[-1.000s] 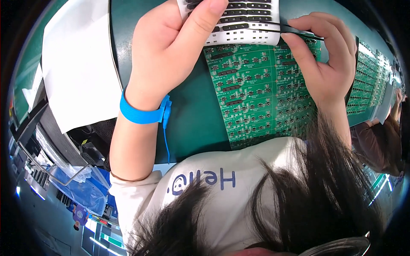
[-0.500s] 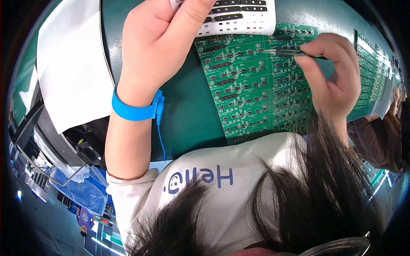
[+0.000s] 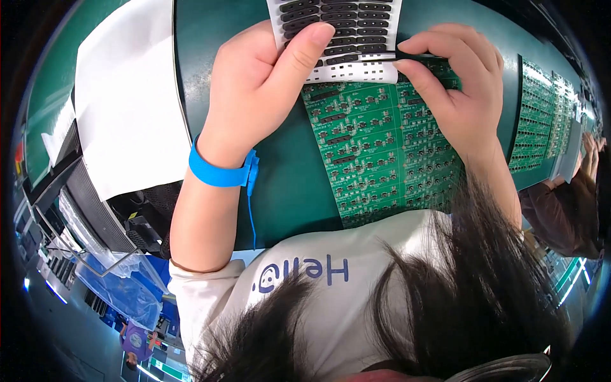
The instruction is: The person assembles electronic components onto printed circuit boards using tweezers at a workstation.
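Observation:
My left hand (image 3: 251,92), with a blue wrist strap (image 3: 219,170) around its wrist, grips a white backing sheet (image 3: 387,72) by its left side, thumb on top. Rows of black oblong strips (image 3: 372,32) with small holes cover most of the sheet; its lower rows are bare of strips. Dark tweezers (image 3: 402,56) are pinched in my right hand (image 3: 461,86), their tips over the lowest strips. Whether the tips grip a strip I cannot tell. Beneath both lies a green circuit board panel (image 3: 372,169), with black strips on several places along its left column. The sheet hides its far edge.
A large white sheet (image 3: 127,102) lies at the left of the green work surface (image 3: 289,191). More green circuit boards (image 3: 534,118) are at the right, where another person's hands (image 3: 592,149) show. A black bag-like thing (image 3: 149,213) sits at the lower left.
My right hand has moved the tweezers from the circuit board panel to the backing sheet. The sheet and my left hand now appear lower in view, and more of the strips show.

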A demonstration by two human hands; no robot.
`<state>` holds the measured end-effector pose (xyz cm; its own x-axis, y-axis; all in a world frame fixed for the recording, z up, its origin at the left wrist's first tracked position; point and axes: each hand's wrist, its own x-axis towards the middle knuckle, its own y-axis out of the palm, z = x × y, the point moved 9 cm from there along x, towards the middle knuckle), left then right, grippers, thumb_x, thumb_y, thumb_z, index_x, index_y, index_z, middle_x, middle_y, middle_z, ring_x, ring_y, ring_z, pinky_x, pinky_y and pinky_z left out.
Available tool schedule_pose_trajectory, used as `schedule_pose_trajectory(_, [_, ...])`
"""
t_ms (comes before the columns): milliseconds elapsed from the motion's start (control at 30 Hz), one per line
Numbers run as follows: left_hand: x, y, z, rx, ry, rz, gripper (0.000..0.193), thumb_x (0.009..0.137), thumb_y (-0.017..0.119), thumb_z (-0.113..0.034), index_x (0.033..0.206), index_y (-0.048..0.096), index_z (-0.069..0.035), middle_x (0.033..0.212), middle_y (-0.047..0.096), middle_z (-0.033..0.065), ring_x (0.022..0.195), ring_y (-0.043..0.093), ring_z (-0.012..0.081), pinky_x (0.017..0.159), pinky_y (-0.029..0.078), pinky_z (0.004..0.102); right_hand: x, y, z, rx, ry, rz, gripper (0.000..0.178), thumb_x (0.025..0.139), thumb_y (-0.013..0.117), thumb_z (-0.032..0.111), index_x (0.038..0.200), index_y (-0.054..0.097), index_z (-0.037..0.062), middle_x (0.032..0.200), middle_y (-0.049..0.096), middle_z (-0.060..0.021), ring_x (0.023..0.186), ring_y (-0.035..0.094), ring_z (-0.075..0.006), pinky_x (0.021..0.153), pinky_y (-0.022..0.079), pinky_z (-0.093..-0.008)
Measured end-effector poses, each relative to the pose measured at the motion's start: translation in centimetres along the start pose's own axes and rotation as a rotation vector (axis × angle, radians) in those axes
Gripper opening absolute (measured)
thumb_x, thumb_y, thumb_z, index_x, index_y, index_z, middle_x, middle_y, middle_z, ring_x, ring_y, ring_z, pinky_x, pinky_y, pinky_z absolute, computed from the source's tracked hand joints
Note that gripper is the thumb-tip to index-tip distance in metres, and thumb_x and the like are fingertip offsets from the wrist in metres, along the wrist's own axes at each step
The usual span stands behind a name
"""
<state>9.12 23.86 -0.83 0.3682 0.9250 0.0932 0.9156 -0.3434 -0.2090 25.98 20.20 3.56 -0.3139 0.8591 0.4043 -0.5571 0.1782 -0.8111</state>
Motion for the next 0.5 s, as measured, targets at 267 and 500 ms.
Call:
schedule_pose_trajectory(267, [0.1, 0.9, 0.8, 0.128, -0.114, 0.084, 0.03, 0.096, 0.059, -0.027, 0.102, 0.067, 0.0, 0.088, 0.062, -0.0046, 0.078, 0.049, 0.0026, 0.069, 0.04, 0.0183, -1.4, -0.8, -0.1, 0.079, 0.124, 0.003, 0.02, 0.069, 0.075, 0.003, 0.087, 0.066, 0.004, 0.087, 0.064, -0.0054, 0.08, 0.059, -0.0191, 0.072, 0.046, -0.0286])
schedule_pose_trajectory(500, [0.4, 1.3, 0.4, -0.166, -0.137, 0.005, 0.025, 0.097, 0.054, -0.016, 0.106, 0.064, 0.005, 0.097, 0.068, 0.0055, 0.086, 0.06, 0.0094, 0.077, 0.048, 0.0227, -4.8, -1.0, 3.3, 0.075, 0.073, 0.102, 0.017, 0.066, 0.079, 0.021, 0.079, 0.068, 0.0175, 0.083, 0.063, 0.0033, 0.074, 0.058, -0.0158, 0.072, 0.036, -0.0296])
